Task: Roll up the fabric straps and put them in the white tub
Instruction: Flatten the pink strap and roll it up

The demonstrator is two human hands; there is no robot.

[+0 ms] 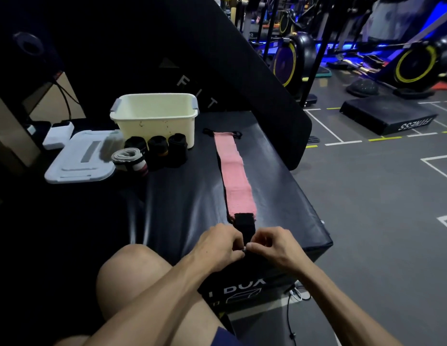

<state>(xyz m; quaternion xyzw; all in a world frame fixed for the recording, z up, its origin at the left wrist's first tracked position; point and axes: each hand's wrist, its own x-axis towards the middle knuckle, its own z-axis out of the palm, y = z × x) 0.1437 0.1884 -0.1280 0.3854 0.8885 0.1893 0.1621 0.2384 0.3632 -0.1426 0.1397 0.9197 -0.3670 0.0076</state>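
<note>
A long pink fabric strap (233,173) lies stretched out on the black padded box (279,191), running from near the white tub (155,116) toward me. Its near end is a black tab (245,224). My left hand (218,243) and my right hand (272,243) both pinch that black end at the box's front edge, fingers curled together. The tub stands at the back of the box. Three black rolled straps (157,148) and a grey-and-white rolled strap (131,162) sit in front of the tub.
The tub's white lid (80,158) lies left of the rolls, with a small white box (58,134) behind it. My bare knee (132,275) is below the hands. A black slanted pad rises behind the tub. Gym bikes and a black step platform (387,116) stand at right.
</note>
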